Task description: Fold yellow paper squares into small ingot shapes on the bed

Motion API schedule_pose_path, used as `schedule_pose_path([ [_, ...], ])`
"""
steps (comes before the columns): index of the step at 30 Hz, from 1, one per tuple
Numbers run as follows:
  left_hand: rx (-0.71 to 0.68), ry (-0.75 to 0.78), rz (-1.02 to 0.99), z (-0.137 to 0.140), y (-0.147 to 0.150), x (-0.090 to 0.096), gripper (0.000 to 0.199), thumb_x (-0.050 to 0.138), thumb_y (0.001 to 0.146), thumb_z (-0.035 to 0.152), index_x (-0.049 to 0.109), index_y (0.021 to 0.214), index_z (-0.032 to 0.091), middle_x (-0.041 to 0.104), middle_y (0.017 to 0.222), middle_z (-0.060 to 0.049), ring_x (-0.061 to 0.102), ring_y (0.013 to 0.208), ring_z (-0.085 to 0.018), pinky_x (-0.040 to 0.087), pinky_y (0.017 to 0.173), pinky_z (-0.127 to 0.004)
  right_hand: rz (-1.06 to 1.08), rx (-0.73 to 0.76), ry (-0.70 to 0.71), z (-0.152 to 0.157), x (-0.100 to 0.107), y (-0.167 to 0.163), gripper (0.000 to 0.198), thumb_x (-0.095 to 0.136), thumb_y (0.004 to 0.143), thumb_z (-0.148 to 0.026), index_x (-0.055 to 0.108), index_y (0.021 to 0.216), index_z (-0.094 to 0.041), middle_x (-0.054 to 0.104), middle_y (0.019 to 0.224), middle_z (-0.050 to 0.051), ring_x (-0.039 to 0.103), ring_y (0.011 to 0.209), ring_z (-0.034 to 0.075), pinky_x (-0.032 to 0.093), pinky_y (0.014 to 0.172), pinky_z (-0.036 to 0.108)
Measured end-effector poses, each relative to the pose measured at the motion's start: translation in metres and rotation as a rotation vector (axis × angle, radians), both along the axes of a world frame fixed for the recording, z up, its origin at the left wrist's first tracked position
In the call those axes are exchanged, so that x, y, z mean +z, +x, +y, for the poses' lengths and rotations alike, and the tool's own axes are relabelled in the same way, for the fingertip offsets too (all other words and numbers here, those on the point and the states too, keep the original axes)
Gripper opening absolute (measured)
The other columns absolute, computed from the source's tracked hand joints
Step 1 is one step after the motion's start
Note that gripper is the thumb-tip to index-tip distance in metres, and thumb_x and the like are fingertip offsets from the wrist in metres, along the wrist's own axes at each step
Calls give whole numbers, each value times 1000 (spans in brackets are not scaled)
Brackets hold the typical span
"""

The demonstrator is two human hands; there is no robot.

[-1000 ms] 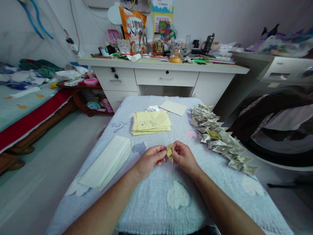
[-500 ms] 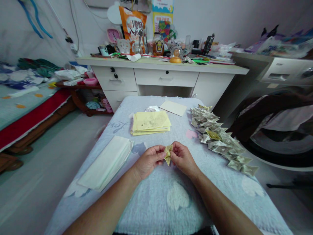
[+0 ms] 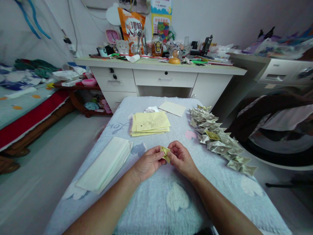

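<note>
A small folded yellow paper piece (image 3: 166,154) is pinched between both hands over the cloth-covered table (image 3: 156,202). My left hand (image 3: 151,162) grips its left side with thumb and fingers. On the right side, my right hand (image 3: 181,159) holds it by thumb and fingertips, which partly hide it. Beyond the hands lies a stack of yellow paper sheets (image 3: 150,123) with a printed drawing on top. To the left rests a stack of long pale folded paper (image 3: 105,164). Several folded paper pieces (image 3: 215,133), mostly greyish with a few yellow, stand in rows at the right.
A pale card (image 3: 172,108) and a crumpled white tissue (image 3: 151,109) lie at the table's far end. Behind stands a white desk (image 3: 166,78) crowded with items. A washing machine (image 3: 276,75) is at the right, a bed (image 3: 24,101) at the left.
The folded yellow paper has turned between my fingers, from nearly upright to slanted. My hands stay almost in place, and the whole view has shifted slightly.
</note>
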State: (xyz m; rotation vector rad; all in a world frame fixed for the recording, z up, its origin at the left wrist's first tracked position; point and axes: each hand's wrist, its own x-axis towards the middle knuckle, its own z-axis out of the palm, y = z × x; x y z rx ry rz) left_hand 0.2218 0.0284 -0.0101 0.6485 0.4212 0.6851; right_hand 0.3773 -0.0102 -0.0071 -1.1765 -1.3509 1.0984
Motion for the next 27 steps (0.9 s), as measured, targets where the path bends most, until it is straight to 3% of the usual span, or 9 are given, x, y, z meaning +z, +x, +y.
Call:
schedule_pose_path([
  [6,151,-88,-11,4,2,-4,11,66,80,20,65,89,14,64,90,-4,60,81,-12,49,72,-24,-269,-21,206,-7,6,2,23,60,80,-22,43,96,-23,53,84,0,50,63,10,40,54,22],
  [11,189,-59,34,3,2,-2,15,64,82,24,63,94,14,66,93,-6,62,84,-15,52,76,-29,-505,-35,395,-4,6,3,12,47,81,-9,49,83,-21,48,79,0,49,71,12,40,64,24],
  [17,231,22,107,2,2,0,21,67,80,28,62,96,15,66,94,-5,62,85,-15,52,73,-26,-520,-40,401,-5,4,3,33,54,80,-11,49,110,-21,52,93,3,50,67,11,43,62,24],
  [22,230,45,175,2,3,0,26,69,78,34,61,94,14,65,92,-5,63,80,-14,51,72,-26,-577,-50,481,-3,2,6,25,46,84,-6,57,99,-22,53,89,3,54,79,13,44,68,24],
  [27,270,59,225,3,1,4,32,63,81,43,58,97,17,67,93,-7,65,79,-17,51,69,-29,-617,-100,481,-2,-1,12,23,45,84,-6,59,96,-20,54,89,4,54,78,13,44,67,23],
])
